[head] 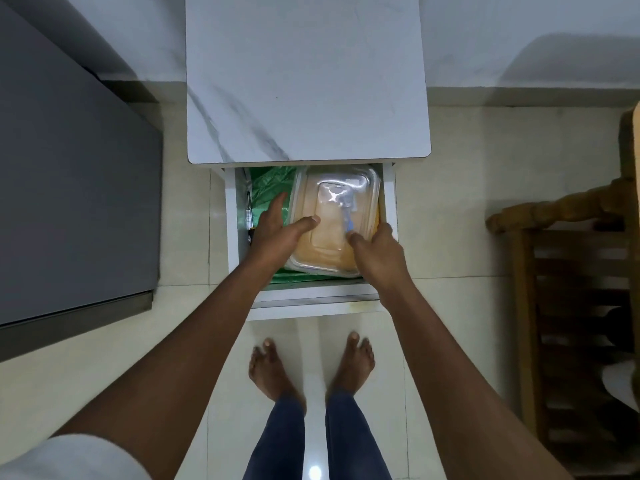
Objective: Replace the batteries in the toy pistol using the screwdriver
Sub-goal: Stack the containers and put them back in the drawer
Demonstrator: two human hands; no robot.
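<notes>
Fingers of left hand (277, 233) and right hand (375, 249) clamp clear rectangular lidded plastic container (332, 220) in open white drawer (311, 299). Risk: lid-only grip pops lid, contents spill; container snags under marble-look bench (304, 81).

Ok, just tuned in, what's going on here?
A person stands barefoot at a small marble-topped table with its drawer pulled open. Both hands are on a clear plastic container in the drawer: the left hand at its left edge, the right hand gripping its near right corner. A green bag lies beside and under it. No toy pistol, screwdriver or batteries can be made out.
</notes>
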